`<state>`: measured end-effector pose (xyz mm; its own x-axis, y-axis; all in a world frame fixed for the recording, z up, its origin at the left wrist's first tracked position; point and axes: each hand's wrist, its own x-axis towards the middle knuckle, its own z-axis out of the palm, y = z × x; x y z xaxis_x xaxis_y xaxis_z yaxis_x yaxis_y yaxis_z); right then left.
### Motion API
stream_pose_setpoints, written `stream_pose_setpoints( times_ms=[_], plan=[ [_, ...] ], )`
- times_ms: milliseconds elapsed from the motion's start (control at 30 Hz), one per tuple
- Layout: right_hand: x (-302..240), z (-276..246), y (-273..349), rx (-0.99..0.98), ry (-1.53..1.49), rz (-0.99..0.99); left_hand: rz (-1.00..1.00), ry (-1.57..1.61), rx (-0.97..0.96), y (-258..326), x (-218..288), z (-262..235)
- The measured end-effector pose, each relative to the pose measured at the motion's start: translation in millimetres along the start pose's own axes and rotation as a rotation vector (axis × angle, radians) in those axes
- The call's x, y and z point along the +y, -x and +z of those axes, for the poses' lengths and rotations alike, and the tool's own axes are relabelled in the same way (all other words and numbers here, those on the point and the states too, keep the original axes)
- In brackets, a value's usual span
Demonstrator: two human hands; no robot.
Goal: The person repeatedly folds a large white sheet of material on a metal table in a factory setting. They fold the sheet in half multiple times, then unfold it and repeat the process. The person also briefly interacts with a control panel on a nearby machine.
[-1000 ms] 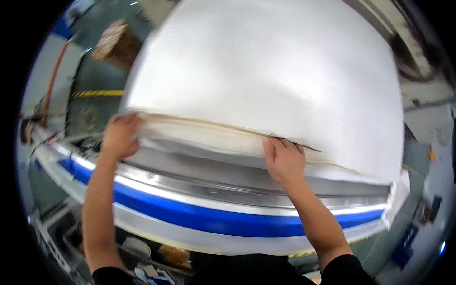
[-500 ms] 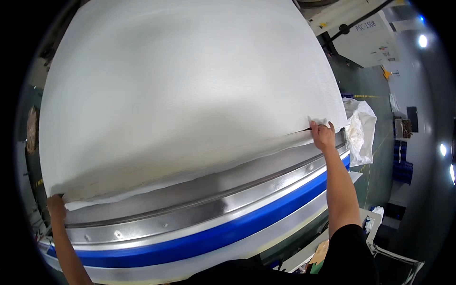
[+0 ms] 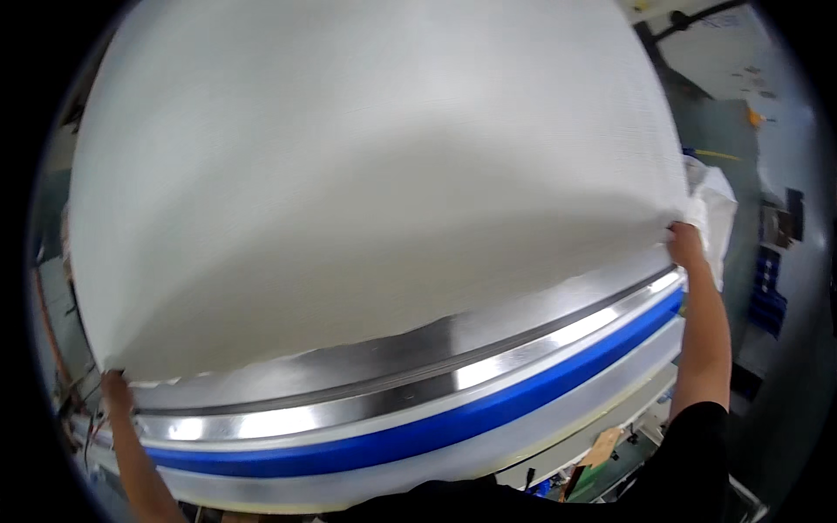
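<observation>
Beyond the blue band (image 3: pixel 418 436) nearest me, a strip of metal surface (image 3: pixel 384 356) lies bare. My left hand (image 3: pixel 117 394) and right hand (image 3: pixel 686 246) appear to grasp the white sheet (image 3: pixel 392 174) by its near corners. It's broadly spread over the surface, its near edge not yet let go. Fingertips are hidden; the sheet's far end is cut off.
</observation>
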<state>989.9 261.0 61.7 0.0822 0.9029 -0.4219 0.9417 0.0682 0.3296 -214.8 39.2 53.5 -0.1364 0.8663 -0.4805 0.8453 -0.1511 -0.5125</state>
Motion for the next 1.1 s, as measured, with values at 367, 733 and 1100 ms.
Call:
stream_pose_setpoints(
  times_ms=[367, 733, 1100],
  plan=[
    [50.0, -75.0, 47.1, 0.067, -0.057, 0.077, -0.192, 0.165, -0.03, 21.8, 31.3, -147.7],
    [135.1, -32.8, 157.9, -0.056, 0.055, -0.105, 0.002, 0.155, -0.446, 129.8, 27.8, -124.5],
    [62.6, 22.7, 215.1, -0.453, 0.271, -0.113, 0.278, -0.048, -0.844, 170.0, 104.4, -39.2]
  ],
)
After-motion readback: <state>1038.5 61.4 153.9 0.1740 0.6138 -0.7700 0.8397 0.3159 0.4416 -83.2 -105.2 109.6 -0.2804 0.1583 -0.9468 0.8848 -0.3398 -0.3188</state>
